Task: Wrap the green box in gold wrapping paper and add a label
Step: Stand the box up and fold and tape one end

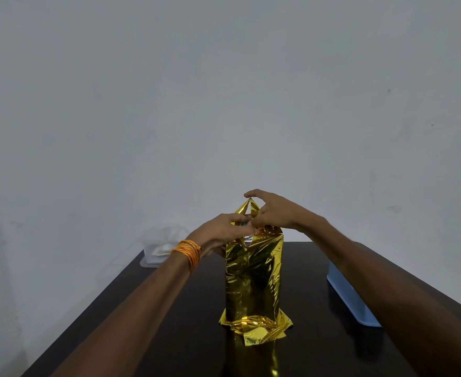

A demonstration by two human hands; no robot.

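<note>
A tall box stands upright in the middle of the dark table, covered in shiny gold wrapping paper (254,278). Loose paper flares out around its base. At the top the paper rises into a pointed flap (247,206). My left hand (224,231), with an orange thread band on the wrist, holds the top left of the package, fingers curled on the paper. My right hand (271,213) reaches over the top; its thumb and fingers pinch the paper at the top edge, the index finger touching the flap's tip. Almost all of the green box is hidden.
A clear plastic container (160,247) sits at the table's far left corner. A blue tray (352,297) lies along the right side, partly behind my right forearm. The dark table (153,336) ends against a plain pale wall.
</note>
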